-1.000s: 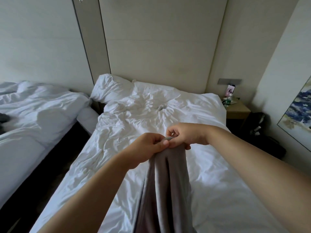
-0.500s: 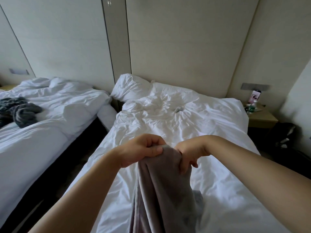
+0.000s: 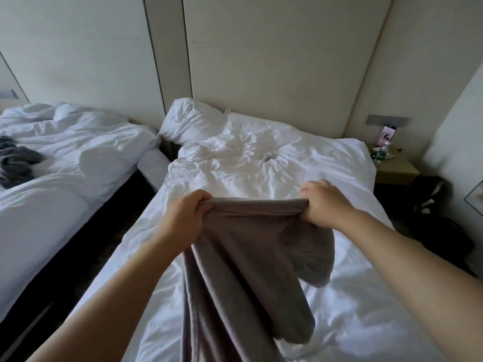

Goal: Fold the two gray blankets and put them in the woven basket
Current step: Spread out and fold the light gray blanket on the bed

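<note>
A gray blanket [image 3: 243, 257] hangs in front of me above the white bed [image 3: 339, 296], its top edge stretched between my two hands. My left hand [image 3: 185, 218] grips the left end of that edge. My right hand [image 3: 322, 202] grips the right end, fingers curled over the bunched cloth. The blanket's lower part drapes down and spreads to the right over the bedding. A second, darker gray blanket [image 3: 15, 164] lies crumpled on the other bed at the far left. No woven basket is in view.
A second white bed [image 3: 65, 163] stands to the left, with a dark gap [image 3: 86, 252] between the beds. Pillows [image 3: 190, 124] lie at the headboard. A bedside table [image 3: 392, 167] with bottles and small items and a dark bag [image 3: 428, 202] stand at the right.
My hands were together, pinching the bunched blanket; they have moved apart, spreading its top edge wide. The view has turned left, showing more of the second bed.
</note>
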